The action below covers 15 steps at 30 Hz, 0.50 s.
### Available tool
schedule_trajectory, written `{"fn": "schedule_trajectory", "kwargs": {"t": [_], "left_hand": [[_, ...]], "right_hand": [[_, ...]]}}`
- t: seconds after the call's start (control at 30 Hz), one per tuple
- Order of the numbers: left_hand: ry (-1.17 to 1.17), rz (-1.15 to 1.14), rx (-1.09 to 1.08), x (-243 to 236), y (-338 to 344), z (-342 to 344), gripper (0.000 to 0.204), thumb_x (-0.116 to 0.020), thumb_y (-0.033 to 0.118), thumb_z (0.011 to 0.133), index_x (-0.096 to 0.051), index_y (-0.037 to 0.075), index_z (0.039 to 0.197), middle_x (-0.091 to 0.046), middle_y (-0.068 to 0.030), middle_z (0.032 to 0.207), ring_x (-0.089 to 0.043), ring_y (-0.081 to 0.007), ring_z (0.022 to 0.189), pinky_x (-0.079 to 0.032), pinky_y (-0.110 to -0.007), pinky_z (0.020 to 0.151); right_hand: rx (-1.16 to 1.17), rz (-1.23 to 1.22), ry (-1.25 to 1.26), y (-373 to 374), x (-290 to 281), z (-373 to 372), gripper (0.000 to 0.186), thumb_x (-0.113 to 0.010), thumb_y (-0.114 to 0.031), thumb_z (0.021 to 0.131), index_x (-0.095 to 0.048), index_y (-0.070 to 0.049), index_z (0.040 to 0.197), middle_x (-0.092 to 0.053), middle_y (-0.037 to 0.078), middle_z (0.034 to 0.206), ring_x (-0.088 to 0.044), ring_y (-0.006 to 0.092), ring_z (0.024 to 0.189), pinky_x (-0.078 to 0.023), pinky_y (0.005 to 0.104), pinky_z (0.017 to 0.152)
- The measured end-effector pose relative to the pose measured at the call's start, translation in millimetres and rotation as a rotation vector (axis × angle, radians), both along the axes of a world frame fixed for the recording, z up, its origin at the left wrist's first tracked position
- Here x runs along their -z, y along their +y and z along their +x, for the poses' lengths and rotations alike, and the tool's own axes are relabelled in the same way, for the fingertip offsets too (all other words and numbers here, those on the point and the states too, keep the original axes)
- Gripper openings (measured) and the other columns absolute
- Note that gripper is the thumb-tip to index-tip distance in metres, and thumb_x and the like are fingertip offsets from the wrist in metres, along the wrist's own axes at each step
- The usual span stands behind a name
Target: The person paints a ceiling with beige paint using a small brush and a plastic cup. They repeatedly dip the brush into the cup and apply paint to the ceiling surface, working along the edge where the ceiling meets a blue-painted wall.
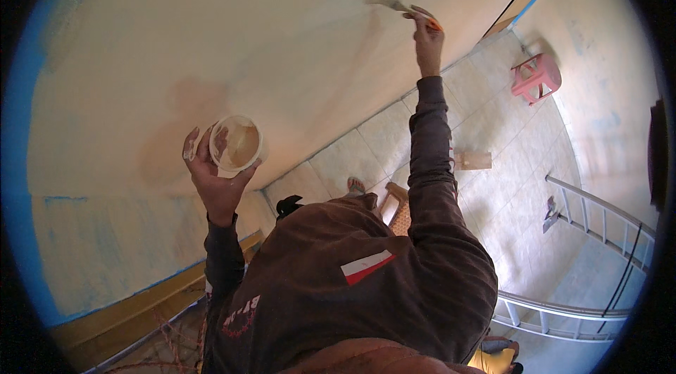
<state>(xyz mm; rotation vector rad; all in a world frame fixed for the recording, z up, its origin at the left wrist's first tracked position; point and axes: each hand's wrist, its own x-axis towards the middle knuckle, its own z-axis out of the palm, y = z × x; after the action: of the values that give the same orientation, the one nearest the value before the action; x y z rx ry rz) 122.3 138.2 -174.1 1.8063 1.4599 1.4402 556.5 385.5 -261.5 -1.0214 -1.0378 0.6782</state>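
Note:
My left hand (pixel 220 187) grips a round white plastic tub (pixel 213 140) from below and the side, fingers and thumb spread around it. Cream paint (pixel 243 143) lies inside the tub and is smeared on its inner wall. With my right arm stretched far forward, my right hand (pixel 428 35) is closed around the handle of a paintbrush (pixel 387 1), which has an orange part near the hand. The bristles are at the cream wall (pixel 296 29); whether they touch it I cannot tell. Pale smears mark some left fingertips.
A pink plastic stool (pixel 542 75) stands by the right wall. On the tiled floor (pixel 486 85) lies a light brown block (pixel 473 161). An aluminium ladder (pixel 595 212) is at the right, a woven-seat chair (pixel 401 223) just ahead of my body. Blue paint (pixel 21 163) edges the wall at left.

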Motion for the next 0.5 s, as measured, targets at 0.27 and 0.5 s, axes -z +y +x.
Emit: {"fn": "schedule_trajectory", "kwargs": {"t": [0.27,0.5], "left_hand": [[0.001,-0.013,0.001,3,-2,-2,0.111,-0.094,0.006,0.067,-0.02,0.006,0.151,-0.051,-0.0224,0.142,-0.054,-0.0326,0.133,-0.048,-0.048,0.113],[-0.028,-0.028,0.03,-1,-5,1,0.113,-0.092,-0.001,0.065,-0.02,0.007,0.151,-0.047,-0.0217,0.145,-0.052,-0.0305,0.133,-0.049,-0.044,0.111]], "right_hand": [[0.201,0.102,0.092,-20,-13,3,0.027,-0.059,-0.017,0.105,-0.07,0.002,0.121,-0.076,0.006,0.103,-0.054,0.0035,0.07,-0.043,0.0201,0.06],[-0.159,0.125,0.157,7,-31,-48,0.026,-0.065,-0.022,0.102,-0.074,-0.002,0.116,-0.068,-0.005,0.08,-0.039,0.0016,0.056,-0.031,0.0191,0.051]]}}
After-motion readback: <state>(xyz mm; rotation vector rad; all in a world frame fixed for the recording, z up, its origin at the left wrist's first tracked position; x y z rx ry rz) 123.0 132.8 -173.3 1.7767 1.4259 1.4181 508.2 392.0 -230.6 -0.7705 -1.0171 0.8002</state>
